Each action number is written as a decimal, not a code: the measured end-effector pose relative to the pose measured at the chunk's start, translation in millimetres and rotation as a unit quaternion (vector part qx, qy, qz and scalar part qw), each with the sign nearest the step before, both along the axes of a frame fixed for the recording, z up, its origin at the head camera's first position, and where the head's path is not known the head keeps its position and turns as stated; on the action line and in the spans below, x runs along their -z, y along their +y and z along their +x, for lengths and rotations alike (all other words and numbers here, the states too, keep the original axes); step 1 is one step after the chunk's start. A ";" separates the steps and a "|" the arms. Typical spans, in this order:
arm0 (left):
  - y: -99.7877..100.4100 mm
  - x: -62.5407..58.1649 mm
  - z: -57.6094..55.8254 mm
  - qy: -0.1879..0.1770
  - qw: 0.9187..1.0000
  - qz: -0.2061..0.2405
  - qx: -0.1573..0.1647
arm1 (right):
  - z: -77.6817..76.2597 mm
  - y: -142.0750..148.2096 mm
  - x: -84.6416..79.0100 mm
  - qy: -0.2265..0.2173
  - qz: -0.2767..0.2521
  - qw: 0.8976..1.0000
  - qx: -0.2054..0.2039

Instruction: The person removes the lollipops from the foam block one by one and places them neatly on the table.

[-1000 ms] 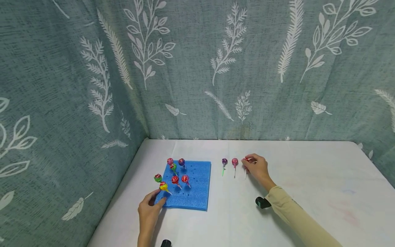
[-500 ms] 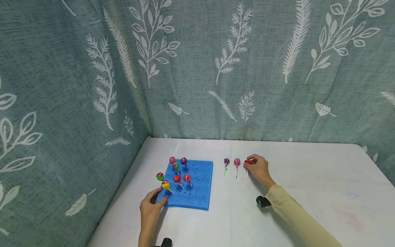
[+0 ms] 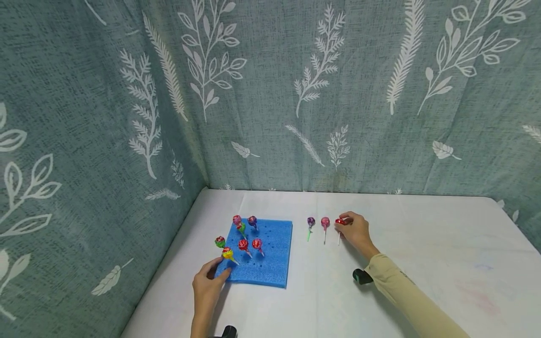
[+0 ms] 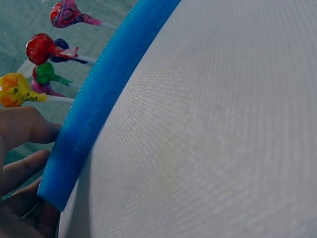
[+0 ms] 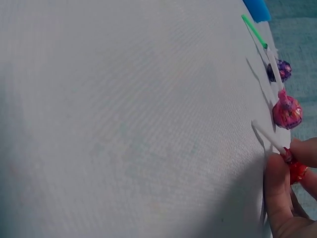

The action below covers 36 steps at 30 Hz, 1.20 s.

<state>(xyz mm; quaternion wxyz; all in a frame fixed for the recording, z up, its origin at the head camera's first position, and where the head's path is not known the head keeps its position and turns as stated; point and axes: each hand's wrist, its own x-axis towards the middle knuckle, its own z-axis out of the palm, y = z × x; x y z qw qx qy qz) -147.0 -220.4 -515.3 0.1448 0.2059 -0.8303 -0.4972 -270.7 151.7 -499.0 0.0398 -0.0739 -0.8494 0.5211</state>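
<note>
My left hand grips the near left corner of a blue foam board, its thumb near a yellow lollipop. Several other wrapped lollipops stand stick-down in the board, among them a red one, a green one and a purple one. To the right of the board, my right hand pinches a red lollipop by its wrapped head; its white stick points toward the near side. Beside it on the table lie a pink lollipop and a purple lollipop with a green stick.
A white cloth covers the table. Behind it and along the left hangs a green leaf-patterned curtain. A dark cylindrical piece shows by the right sleeve, and another dark piece by the left forearm.
The head view has shifted slightly. My right fingers have eased a little on the red lollipop, so more of its head shows. The left hand keeps its place on the board.
</note>
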 end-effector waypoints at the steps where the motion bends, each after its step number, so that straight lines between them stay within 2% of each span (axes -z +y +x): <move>1: 0.0 -0.1 0.1 0.001 1.000 0.002 0.000 | 0.3 0.0 -0.1 0.003 0.004 1.000 0.002; 7: 0.0 1.3 0.9 0.001 1.000 0.005 0.001 | 1.8 0.8 -1.0 0.013 0.038 0.999 0.009; 19: -1.3 2.8 0.5 0.010 1.000 0.002 0.007 | 5.4 4.1 -3.0 0.025 0.053 0.998 0.009; 26: 0.2 1.4 0.8 0.009 1.000 0.004 0.002 | 6.9 4.7 -7.0 0.005 0.059 0.998 0.018; 36: -1.8 1.4 0.8 0.011 1.000 -0.004 0.005 | 12.6 6.3 -26.2 0.060 0.048 0.997 0.004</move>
